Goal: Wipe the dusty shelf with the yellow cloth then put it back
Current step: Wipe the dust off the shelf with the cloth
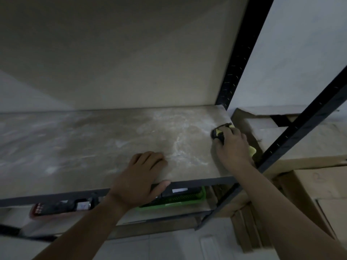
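**Wiping at the right edge**

Grips the yellow cloth [219, 131] with the right hand [231, 145], fingers curled over it, pressing it down at the right edge of the shelf [93, 143]. Rests the left hand [139, 177] flat on the near edge, fingers almost straight, thumb over the front lip, holding nothing. Meets a black upright post [236, 53] just beyond the cloth and a diagonal brace [300, 124] beside the right wrist. Leaves open, dust-streaked board leftward. Shows cardboard boxes [309, 184] to the right and a green tray [174, 202] below.
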Demonstrator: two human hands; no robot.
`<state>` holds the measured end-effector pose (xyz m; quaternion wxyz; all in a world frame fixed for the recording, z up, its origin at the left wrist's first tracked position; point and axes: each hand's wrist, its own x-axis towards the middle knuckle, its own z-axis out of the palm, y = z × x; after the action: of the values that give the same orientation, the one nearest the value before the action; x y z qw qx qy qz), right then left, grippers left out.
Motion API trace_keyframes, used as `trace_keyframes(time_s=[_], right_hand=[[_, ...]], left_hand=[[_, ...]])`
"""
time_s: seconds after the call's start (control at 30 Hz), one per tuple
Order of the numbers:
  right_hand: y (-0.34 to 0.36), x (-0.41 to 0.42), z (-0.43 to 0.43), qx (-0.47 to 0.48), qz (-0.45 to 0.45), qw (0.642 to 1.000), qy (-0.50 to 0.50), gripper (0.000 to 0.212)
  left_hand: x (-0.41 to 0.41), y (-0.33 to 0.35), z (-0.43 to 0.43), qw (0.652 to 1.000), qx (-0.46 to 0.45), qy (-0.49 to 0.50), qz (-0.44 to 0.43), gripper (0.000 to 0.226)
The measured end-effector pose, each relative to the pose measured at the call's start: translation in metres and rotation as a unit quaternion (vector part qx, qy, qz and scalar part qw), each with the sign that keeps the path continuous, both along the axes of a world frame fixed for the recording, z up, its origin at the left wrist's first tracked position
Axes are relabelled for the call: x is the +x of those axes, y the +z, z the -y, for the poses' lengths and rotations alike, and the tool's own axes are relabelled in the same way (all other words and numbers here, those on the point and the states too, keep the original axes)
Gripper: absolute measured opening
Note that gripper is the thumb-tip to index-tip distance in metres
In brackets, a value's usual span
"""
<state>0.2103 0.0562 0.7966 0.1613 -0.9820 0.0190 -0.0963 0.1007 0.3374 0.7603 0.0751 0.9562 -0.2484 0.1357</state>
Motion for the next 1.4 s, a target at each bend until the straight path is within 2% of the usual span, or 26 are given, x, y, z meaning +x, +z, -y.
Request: trace_keyframes(time_s=[0.07, 0.13, 0.2, 0.27, 0.37, 0.43, 0.53, 0.63, 0.73, 0.8, 0.87, 0.93, 1.03, 1.13, 1.27, 1.33, 1.4], right_hand=[[-0.002, -0.015, -0.012, -0.008, 0.01, 0.995, 0.099, 0.036], [-0.004, -0.032, -0.021, 0.024, 0.002, 0.973, 0.229, 0.034], [0.0, -0.034, -0.019, 0.076, -0.029, 0.952, 0.295, 0.035], [0.008, -0.019, -0.012, 0.127, -0.018, 0.957, 0.261, 0.038], [0.021, 0.017, 0.005, 0.132, 0.06, 0.985, 0.093, 0.056], [0.023, 0.035, 0.011, 0.094, 0.029, 0.995, -0.002, 0.062], [0.014, 0.041, 0.002, -0.009, -0.067, 0.997, -0.037, 0.056], [0.011, 0.031, -0.022, -0.032, -0.052, 0.998, -0.008, 0.048], [0.006, 0.01, -0.044, -0.036, 0.0, 0.993, 0.113, 0.05], [0.003, -0.006, -0.053, 0.001, -0.009, 0.975, 0.221, 0.052], [0.009, -0.009, -0.05, 0.082, -0.065, 0.95, 0.295, 0.051], [0.018, 0.006, -0.036, 0.103, -0.047, 0.956, 0.272, 0.047], [0.022, 0.031, -0.004, 0.03, 0.042, 0.993, 0.104, 0.043], [0.007, 0.024, 0.007, -0.023, 0.014, 1.0, 0.015, 0.04], [-0.006, -0.016, -0.013, -0.048, 0.047, 0.997, 0.04, 0.04], [-0.008, -0.036, -0.025, -0.04, 0.053, 0.99, 0.121, 0.037], [-0.006, -0.046, -0.03, 0.013, 0.017, 0.976, 0.215, 0.032]], left_hand=[[0.0, -0.001, 0.0, 1.0, -0.002, 0.0, 0.0, 0.05], [0.0, -0.001, 0.0, 1.0, -0.004, -0.001, 0.001, 0.049], [0.0, -0.002, 0.0, 1.0, -0.005, 0.0, 0.0, 0.05], [0.001, -0.002, 0.001, 1.0, 0.0, 0.003, 0.002, 0.051], [0.001, -0.003, 0.002, 1.0, 0.004, 0.007, 0.006, 0.051], [0.001, -0.003, 0.001, 1.0, 0.003, 0.006, 0.01, 0.051], [0.002, -0.004, 0.002, 1.0, 0.005, 0.001, 0.017, 0.051], [0.002, -0.007, 0.001, 1.0, 0.004, 0.001, 0.016, 0.051], [0.003, -0.008, 0.0, 1.0, 0.003, -0.002, 0.018, 0.05], [0.003, -0.008, 0.001, 1.0, 0.0, -0.003, 0.019, 0.049], [0.003, -0.008, 0.001, 1.0, -0.002, -0.004, 0.02, 0.048], [0.003, -0.008, 0.0, 1.0, -0.002, -0.002, 0.021, 0.049], [0.002, -0.007, 0.001, 1.0, 0.0, 0.0, 0.022, 0.049], [0.002, -0.008, 0.0, 1.0, -0.003, 0.0, 0.023, 0.05], [0.002, -0.008, 0.001, 1.0, 0.001, -0.001, 0.024, 0.05], [0.002, -0.007, 0.001, 1.0, 0.005, -0.003, 0.022, 0.049], [0.002, -0.007, 0.001, 1.0, 0.004, -0.004, 0.023, 0.048]])
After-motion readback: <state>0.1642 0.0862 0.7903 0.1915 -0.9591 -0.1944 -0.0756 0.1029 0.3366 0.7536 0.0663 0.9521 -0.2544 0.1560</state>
